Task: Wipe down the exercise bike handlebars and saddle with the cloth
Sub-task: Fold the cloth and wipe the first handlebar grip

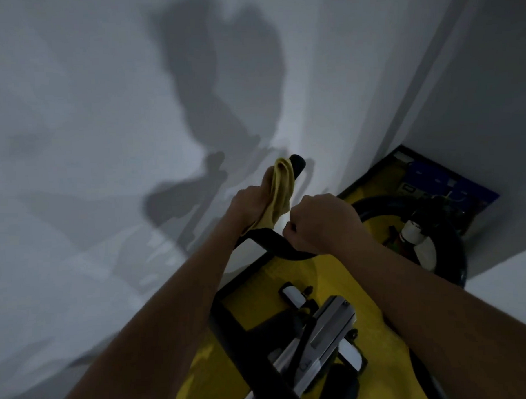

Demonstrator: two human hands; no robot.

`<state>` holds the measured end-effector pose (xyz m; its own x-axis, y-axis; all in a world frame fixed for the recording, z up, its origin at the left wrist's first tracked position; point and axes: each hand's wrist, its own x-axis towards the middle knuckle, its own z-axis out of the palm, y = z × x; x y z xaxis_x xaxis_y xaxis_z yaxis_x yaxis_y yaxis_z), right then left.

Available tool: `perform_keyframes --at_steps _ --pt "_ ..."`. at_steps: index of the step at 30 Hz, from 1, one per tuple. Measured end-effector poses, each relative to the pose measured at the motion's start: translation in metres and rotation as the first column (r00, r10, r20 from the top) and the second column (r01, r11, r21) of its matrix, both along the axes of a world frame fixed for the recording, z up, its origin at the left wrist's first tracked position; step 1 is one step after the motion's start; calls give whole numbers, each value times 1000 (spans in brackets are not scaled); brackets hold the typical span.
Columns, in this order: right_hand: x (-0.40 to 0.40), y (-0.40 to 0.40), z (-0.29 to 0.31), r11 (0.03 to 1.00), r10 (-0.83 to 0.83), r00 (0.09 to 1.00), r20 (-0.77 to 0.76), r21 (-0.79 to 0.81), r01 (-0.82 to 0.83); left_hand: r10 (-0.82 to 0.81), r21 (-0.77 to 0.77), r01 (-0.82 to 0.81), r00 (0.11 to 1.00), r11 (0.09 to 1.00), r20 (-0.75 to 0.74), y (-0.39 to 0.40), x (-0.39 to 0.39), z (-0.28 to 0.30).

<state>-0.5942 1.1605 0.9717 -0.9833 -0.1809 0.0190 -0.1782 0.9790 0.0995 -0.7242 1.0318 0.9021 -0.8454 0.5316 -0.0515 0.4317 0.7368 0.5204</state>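
On handlebars: 2 hands; left hand wraps 1 yellow cloth around bar, right hand fist-gripping bar.

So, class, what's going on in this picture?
A person is wiping an exercise bike's handlebar. The left hand holds a yellow cloth against the bar's upright end, near its black tip. The right hand grips the curved part of the bar. The saddle isn't in view.

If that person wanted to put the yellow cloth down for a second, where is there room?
Little room shows. The yellow mat lies bare between the handlebar and the silver frame. Crowded: the right corner, with the black hoop and blue box. The left hand holds the cloth.
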Motion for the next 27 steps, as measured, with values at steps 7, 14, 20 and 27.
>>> perform_keyframes --at_steps 7,14,20,27 --pt "0 -1 -3 1000 -4 1000 -20 19 4 -107 -335 -34 913 941 -393 -45 46 -20" --pt "5 -1 -1 1000 13 998 -65 24 -12 314 -177 -380 896 908 -316 -80 93 -17" --pt "4 2 -2 998 59 997 -59 22 -57 487 -172 -498 867 850 -102 -98 118 -12" --pt "-1 4 -5 995 100 994 -49 -6 -101 569 -205 -561 822 802 -24 -109 141 -10"
